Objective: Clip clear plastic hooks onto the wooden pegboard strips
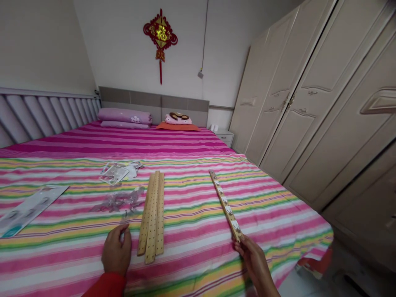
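My right hand (252, 258) pinches the near end of a narrow wooden strip (223, 201). Several white pieces with shiny metal hooks are fixed in a row along that strip. My left hand (116, 251) has its fingers curled together, low over the bed cover; what they hold, if anything, is hidden. Just beyond its fingertips lie clear, shiny small pieces (119, 201), too blurred to name. Beside my left hand, several wooden strips with rows of small holes (152, 225) lie stacked together, apart from the fingers.
A striped cover (185, 239) spreads over the bed. Small plastic packets (114, 173) lie farther back, and a long flat packet (31, 208) is at the left. Pillows (125, 116) stand by the headboard (133, 97). A wardrobe (309, 95) lines the right side.
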Available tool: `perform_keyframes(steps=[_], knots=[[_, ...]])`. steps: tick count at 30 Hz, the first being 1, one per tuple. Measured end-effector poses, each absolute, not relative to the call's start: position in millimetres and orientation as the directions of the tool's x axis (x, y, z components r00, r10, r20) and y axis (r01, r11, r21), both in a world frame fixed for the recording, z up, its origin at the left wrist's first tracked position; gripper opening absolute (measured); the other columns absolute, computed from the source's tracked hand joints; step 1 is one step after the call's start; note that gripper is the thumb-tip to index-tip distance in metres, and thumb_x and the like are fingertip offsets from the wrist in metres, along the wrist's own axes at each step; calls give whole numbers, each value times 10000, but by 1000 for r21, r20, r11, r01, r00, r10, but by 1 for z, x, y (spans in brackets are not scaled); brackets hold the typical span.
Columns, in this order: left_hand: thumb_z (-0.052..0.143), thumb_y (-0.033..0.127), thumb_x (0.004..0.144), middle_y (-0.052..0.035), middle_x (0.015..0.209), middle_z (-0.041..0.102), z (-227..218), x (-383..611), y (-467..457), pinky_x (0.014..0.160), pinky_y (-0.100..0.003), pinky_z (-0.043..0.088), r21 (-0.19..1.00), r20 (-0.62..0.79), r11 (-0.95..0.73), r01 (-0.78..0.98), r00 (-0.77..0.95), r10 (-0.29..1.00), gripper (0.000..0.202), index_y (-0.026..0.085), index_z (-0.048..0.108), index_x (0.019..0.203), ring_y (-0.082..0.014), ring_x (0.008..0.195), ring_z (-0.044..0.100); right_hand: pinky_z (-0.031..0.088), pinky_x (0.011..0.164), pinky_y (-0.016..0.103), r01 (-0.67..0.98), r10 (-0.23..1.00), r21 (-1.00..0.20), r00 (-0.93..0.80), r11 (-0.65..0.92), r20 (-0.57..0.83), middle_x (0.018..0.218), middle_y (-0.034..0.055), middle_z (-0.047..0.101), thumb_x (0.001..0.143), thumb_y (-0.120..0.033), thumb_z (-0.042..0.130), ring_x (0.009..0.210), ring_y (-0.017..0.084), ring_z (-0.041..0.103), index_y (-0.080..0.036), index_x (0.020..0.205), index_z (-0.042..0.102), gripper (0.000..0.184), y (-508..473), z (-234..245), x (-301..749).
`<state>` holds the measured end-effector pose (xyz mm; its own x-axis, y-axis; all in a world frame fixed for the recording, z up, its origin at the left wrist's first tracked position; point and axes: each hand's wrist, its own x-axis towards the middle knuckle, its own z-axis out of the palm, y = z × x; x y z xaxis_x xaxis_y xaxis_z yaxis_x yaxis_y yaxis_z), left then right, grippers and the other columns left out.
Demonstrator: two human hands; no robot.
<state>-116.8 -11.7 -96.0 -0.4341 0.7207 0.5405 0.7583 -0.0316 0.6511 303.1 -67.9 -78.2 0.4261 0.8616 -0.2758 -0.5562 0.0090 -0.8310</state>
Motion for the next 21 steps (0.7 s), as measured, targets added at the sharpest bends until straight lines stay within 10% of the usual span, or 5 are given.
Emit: perform_keyframes(steps=[10, 16, 21], knots=[[423, 332, 837, -80, 917, 636, -100, -116, -13, 822, -349, 479, 629, 598, -84, 773, -412, 687, 246, 181, 600, 918, -214, 882, 597, 549, 511, 167, -582, 644, -800, 669, 145, -370, 576, -30, 681, 441, -283, 870, 511, 101, 631, -164, 689, 642, 357, -94, -101, 254], [431, 312, 847, -76, 920, 633, -100, -115, -14, 827, -354, 482, 632, 609, -106, 768, -408, 680, 224, 184, 598, 925, -213, 893, 597, 367, 370, 164, -405, 959, -900, 155, -159, -239, 414, -41, 557, 592, -432, 806, 359, 66, 470, -149, 669, 628, 343, -94, -97, 169], [428, 299, 854, -80, 926, 632, -103, -115, -13, 826, -357, 483, 631, 617, -121, 766, -401, 678, 222, 177, 594, 937, -213, 893, 594, 353, 368, 202, -227, 990, -963, -34, -143, -139, 434, -56, 539, 578, -508, 759, 344, 86, 447, -173, 685, 557, 405, -54, -73, 114]])
